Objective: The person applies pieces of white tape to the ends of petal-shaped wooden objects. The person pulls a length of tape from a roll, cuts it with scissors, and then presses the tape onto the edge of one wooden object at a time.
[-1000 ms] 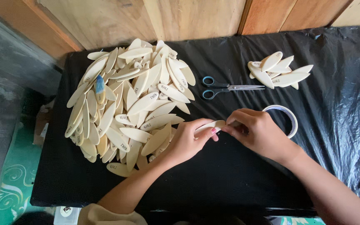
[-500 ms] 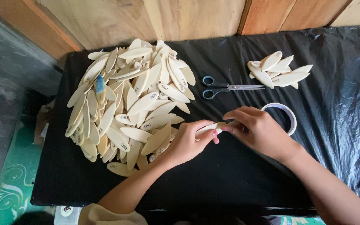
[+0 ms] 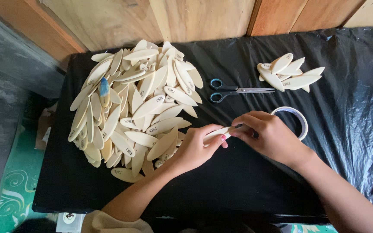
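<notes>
Your left hand (image 3: pixel 195 149) and right hand (image 3: pixel 268 136) pinch opposite ends of one pale wooden oval piece (image 3: pixel 218 133), its long axis left-right at frame centre.

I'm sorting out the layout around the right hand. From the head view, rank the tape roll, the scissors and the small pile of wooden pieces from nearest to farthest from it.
From the right hand:
1. Tape roll, just beyond the hand on its right, partly hidden by it.
2. Scissors, farther up the table, slightly left.
3. Small pile of wooden pieces, farthest, up and to the right.
</notes>
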